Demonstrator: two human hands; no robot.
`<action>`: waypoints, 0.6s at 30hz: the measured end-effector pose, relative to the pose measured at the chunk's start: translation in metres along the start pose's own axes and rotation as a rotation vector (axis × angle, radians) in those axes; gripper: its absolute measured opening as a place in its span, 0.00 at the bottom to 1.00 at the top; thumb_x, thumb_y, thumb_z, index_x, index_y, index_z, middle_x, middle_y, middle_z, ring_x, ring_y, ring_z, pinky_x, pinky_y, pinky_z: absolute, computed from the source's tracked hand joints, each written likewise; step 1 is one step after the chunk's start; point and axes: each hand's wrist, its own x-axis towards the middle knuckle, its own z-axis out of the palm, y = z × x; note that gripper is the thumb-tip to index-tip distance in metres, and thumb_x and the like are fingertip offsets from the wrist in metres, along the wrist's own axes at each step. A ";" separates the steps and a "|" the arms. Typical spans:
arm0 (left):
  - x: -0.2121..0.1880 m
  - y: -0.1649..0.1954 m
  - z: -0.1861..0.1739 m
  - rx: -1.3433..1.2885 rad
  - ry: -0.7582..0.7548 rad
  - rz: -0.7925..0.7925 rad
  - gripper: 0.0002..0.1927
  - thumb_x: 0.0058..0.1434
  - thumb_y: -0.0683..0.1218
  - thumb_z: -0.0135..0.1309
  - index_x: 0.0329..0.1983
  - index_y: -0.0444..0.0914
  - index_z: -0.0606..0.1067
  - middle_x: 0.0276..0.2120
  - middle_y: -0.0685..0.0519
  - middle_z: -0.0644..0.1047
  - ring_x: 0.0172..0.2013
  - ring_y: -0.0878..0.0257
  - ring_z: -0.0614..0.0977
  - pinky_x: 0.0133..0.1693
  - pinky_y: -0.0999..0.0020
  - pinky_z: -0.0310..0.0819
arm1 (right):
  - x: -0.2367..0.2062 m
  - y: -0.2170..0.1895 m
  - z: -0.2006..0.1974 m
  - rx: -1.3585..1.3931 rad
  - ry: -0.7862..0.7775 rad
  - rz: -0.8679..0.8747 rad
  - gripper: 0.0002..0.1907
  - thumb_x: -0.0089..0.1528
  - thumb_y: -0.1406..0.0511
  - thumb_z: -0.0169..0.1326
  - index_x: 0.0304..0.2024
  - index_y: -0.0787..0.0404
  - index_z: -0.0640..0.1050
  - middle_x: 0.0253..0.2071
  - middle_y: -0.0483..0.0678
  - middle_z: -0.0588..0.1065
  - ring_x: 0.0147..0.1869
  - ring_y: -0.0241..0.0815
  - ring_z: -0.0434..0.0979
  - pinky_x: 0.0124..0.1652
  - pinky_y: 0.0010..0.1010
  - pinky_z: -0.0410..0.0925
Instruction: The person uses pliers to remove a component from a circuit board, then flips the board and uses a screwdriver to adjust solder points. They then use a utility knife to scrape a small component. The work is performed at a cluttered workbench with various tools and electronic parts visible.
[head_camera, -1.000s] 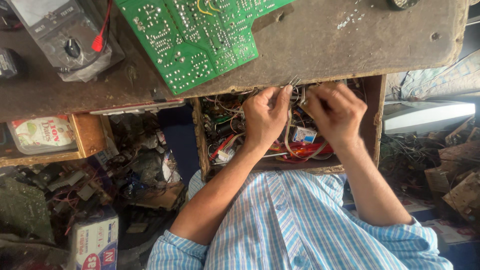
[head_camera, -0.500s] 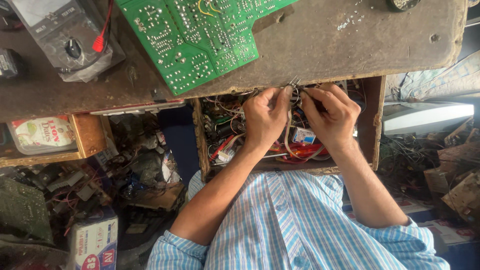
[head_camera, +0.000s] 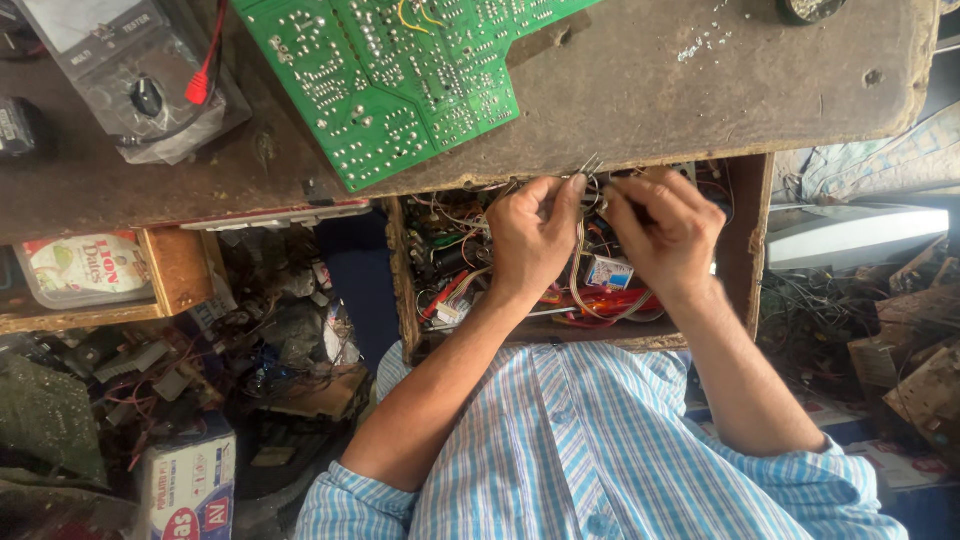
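Since half a second ago both hands have barely shifted | left hand (head_camera: 535, 235) pinches thin wires (head_camera: 582, 250) over open drawer (head_camera: 745, 240) | right hand (head_camera: 665, 232) curled shut on same wires, just beside | forearms angled inward, under green circuit board (head_camera: 400, 70)

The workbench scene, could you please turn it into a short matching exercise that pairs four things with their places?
Things:
1. circuit board
2. meter
3. hands
4. cardboard box

Places:
A. over the open drawer of wires
B. bottom left, among the clutter
C. benchtop, top middle
D. benchtop, top left

Pairs: 1-C, 2-D, 3-A, 4-B
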 end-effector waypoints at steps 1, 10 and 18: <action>0.000 0.000 0.000 -0.009 0.001 -0.001 0.15 0.70 0.45 0.56 0.26 0.34 0.77 0.14 0.62 0.70 0.18 0.77 0.68 0.20 0.73 0.57 | 0.000 0.000 0.000 0.011 0.013 0.009 0.08 0.64 0.75 0.65 0.46 0.68 0.83 0.40 0.52 0.80 0.38 0.37 0.81 0.36 0.25 0.73; -0.002 -0.001 0.002 -0.053 0.013 -0.002 0.14 0.70 0.45 0.56 0.29 0.33 0.79 0.16 0.62 0.72 0.19 0.78 0.69 0.21 0.75 0.59 | 0.003 -0.002 -0.004 0.029 0.023 0.061 0.06 0.65 0.76 0.65 0.45 0.68 0.83 0.37 0.50 0.80 0.35 0.35 0.79 0.33 0.25 0.71; -0.001 0.000 0.002 -0.022 0.021 -0.011 0.13 0.69 0.44 0.56 0.28 0.34 0.79 0.15 0.62 0.72 0.18 0.77 0.69 0.20 0.75 0.58 | 0.007 -0.005 0.000 0.044 0.012 0.048 0.06 0.67 0.75 0.64 0.47 0.67 0.83 0.40 0.50 0.80 0.38 0.36 0.81 0.36 0.26 0.73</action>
